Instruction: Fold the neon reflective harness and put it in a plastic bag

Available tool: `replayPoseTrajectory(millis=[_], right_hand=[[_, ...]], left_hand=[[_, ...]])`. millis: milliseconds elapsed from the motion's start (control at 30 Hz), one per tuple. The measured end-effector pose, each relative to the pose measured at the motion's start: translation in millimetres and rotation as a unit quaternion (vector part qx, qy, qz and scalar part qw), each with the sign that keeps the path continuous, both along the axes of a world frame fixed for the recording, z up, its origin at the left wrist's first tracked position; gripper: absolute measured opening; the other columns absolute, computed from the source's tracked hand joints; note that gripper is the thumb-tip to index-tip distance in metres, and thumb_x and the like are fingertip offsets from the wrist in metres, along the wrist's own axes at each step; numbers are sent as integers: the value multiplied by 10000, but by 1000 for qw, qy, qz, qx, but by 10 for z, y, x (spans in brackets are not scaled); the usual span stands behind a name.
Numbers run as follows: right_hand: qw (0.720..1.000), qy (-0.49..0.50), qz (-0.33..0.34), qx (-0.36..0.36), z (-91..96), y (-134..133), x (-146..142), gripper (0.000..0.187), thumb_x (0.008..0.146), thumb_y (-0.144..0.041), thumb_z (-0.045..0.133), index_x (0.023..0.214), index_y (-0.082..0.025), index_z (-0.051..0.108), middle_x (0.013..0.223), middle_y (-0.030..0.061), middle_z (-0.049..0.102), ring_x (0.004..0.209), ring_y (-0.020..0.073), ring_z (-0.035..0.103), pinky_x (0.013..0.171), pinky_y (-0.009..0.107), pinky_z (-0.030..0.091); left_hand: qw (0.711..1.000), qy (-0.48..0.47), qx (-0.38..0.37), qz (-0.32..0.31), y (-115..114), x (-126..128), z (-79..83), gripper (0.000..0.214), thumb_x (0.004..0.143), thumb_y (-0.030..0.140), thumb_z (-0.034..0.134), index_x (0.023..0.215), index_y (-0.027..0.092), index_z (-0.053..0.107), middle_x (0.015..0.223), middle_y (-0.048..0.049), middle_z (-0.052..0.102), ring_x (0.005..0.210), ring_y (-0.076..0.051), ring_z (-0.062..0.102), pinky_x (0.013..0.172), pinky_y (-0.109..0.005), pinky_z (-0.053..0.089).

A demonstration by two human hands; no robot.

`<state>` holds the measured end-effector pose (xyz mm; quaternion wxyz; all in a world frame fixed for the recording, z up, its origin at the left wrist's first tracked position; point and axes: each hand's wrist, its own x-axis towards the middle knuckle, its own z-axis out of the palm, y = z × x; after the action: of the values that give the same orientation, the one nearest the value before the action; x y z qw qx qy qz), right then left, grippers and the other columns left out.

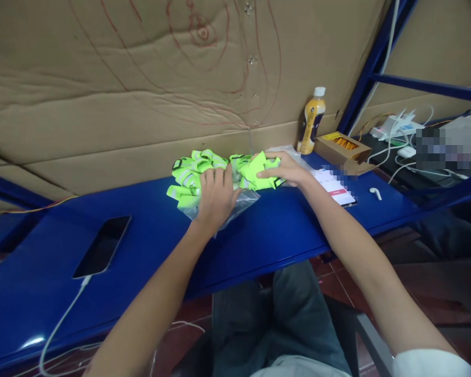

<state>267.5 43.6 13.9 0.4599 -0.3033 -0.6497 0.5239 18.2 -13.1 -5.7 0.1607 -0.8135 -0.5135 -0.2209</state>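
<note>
A bundle of neon yellow-green reflective straps (191,178) with silver bands and black buckles lies near the back of the blue table. My left hand (216,196) is curled over its left part, knuckles up and thumb to the right. Farther right, my right hand (284,168) grips the folded end of the straps, its thumb in front and fingers behind. Beneath the bundle and my left hand spreads a clear plastic bag (243,203). More clear plastic (288,153) shows behind my right hand. My left fingertips are partly hidden among the straps.
On the blue table (157,246) lies a phone (103,246) with a white cable at left. At right are a yellow bottle (312,123), an open cardboard box (345,149), a lit phone screen (335,186) and a white earbud (375,193). A cardboard wall (141,120) stands behind.
</note>
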Motion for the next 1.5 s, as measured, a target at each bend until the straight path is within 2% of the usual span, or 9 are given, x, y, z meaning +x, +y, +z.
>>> replayPoseTrajectory(millis=[267, 400, 500, 667, 800, 933, 1167, 1300, 1500], right_hand=[[992, -43, -69, 94, -34, 49, -69, 709, 608, -433, 1006, 1241, -171, 825, 1220, 81, 807, 1075, 258, 726, 991, 403, 606], [989, -90, -28, 112, -31, 40, -61, 667, 626, -431, 995, 1220, -172, 835, 1179, 70, 816, 1051, 250, 726, 1013, 404, 590], [982, -140, 28, 126, -24, 22, -69, 625, 661, -419, 984, 1223, -186, 842, 1139, 49, 824, 1024, 238, 732, 993, 378, 582], [971, -169, 75, 150, 24, -47, -136, 576, 691, -407, 979, 1216, -205, 852, 1192, 46, 822, 1089, 252, 728, 1003, 377, 577], [978, -128, 62, 154, 62, -89, -160, 612, 700, -426, 980, 1253, -207, 838, 1224, 54, 818, 1140, 261, 729, 1038, 392, 579], [979, -122, 80, 140, 84, -121, -168, 612, 689, -417, 981, 1242, -194, 842, 1213, 57, 820, 1095, 250, 738, 994, 373, 594], [971, -164, 73, 157, 32, -120, -255, 564, 686, -401, 973, 1196, -189, 860, 1100, 38, 837, 998, 239, 744, 952, 378, 594], [979, -136, 25, 153, 0, -94, -255, 600, 671, -388, 988, 1216, -180, 851, 1154, 50, 831, 1052, 246, 742, 1005, 388, 588], [996, -38, 14, 73, -33, -71, -239, 694, 610, -361, 1023, 1248, -166, 830, 1123, 63, 830, 999, 233, 745, 939, 376, 613]], left_hand=[[991, -56, 22, -120, 197, -221, -84, 426, 1128, 528, 464, 1174, 149, 654, 1087, -179, 719, 1018, -340, 653, 965, -487, 507], [970, -210, -25, -121, 183, -237, -49, 201, 1095, 362, 556, 985, 207, 623, 896, -71, 742, 815, -234, 694, 811, -360, 528], [941, -308, -61, -122, 137, -227, 9, 218, 1059, 340, 604, 881, 214, 601, 724, -5, 715, 648, -174, 684, 707, -297, 512], [954, -281, 8, -102, 113, -244, 36, 297, 1051, 386, 624, 811, 210, 622, 622, 25, 635, 549, -141, 572, 618, -281, 413], [971, -205, 104, -60, 123, -282, 13, 325, 1089, 426, 594, 880, 199, 695, 731, -24, 715, 637, -163, 610, 653, -305, 384], [971, -195, 126, -52, 110, -275, -4, 366, 1115, 455, 562, 911, 199, 725, 721, -18, 732, 625, -164, 632, 643, -295, 377], [967, -224, 73, -98, 51, -202, -12, 354, 1106, 432, 589, 876, 200, 724, 693, 0, 718, 606, -147, 631, 646, -276, 432], [963, -222, -3, -153, 66, -278, 98, 253, 1058, 436, 672, 1074, 200, 760, 947, -43, 818, 834, -196, 760, 822, -304, 561], [972, -106, -117, -174, 59, -380, 87, 993, 825, 506, 939, 1626, 165, 461, 1611, -215, 591, 1474, -399, 596, 1218, -532, 503]])
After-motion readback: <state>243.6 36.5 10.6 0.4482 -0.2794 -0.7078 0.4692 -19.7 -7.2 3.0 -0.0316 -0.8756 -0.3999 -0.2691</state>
